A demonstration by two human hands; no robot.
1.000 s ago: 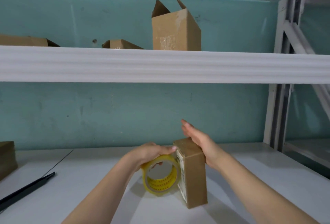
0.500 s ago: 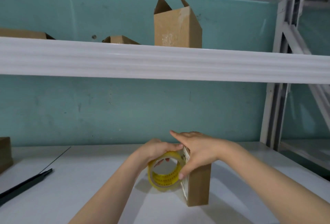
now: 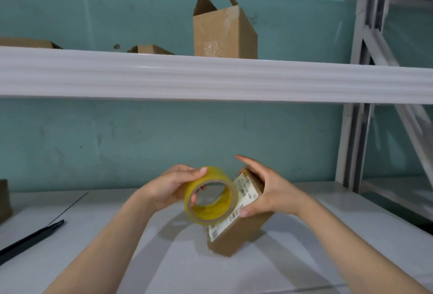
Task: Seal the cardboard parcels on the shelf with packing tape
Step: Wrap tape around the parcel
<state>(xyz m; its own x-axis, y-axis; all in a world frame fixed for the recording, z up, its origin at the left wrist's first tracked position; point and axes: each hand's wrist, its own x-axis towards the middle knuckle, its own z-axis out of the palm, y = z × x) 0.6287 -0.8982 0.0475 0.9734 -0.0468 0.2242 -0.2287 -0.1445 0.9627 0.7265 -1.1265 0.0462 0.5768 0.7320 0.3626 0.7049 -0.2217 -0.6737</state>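
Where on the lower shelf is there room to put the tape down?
Bare shelf lies between the black tool and the parcel, and right of the parcel toward the post. The middle is crowded: left hand, right hand, tape roll.

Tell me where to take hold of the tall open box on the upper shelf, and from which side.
Probably its two flat side walls, just below the flaps, reaching up from the front. The open cardboard box stands upright on the upper shelf with its flaps raised and loose, so the walls should give a firmer hold than the flaps.
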